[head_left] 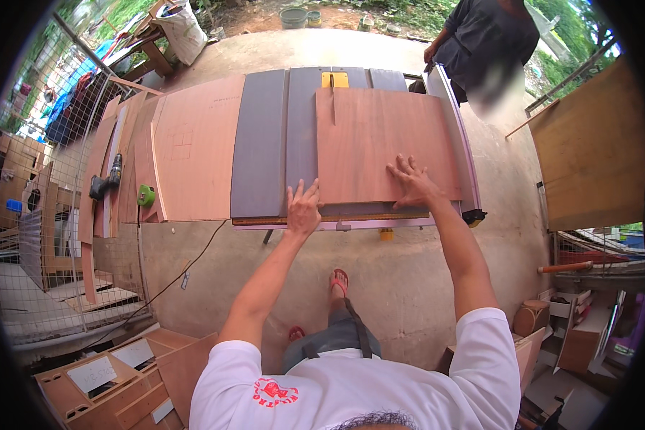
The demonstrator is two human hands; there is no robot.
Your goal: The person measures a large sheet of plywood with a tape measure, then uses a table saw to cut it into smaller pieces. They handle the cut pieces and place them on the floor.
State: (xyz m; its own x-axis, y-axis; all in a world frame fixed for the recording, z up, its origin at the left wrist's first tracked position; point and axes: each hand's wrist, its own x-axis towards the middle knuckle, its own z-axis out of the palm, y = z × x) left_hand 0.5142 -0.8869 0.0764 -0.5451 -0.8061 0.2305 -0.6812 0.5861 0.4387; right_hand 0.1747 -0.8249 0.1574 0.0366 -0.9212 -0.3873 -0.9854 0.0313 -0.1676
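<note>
A reddish-brown plywood panel (380, 147) lies flat on the grey table saw top (259, 143). Its far left part reaches a thin upright blade or splitter (333, 100), which stands by a yellow insert plate (342, 79). My right hand (414, 183) rests on the panel's near right part, palm down, fingers spread. At the near left corner, the fingertips of my left hand (304, 209) touch the panel's edge, fingers stretched out. Along the right side of the panel runs a long pale fence (457, 122).
Left of the saw, a wooden worktop (197, 150) carries plywood strips, a cordless drill (115, 172) and a green tape measure (146, 195). Another person (491, 43) stands at the far right end. A black cable (208, 247) crosses the concrete floor. Wooden cabinet parts (115, 380) lie at lower left.
</note>
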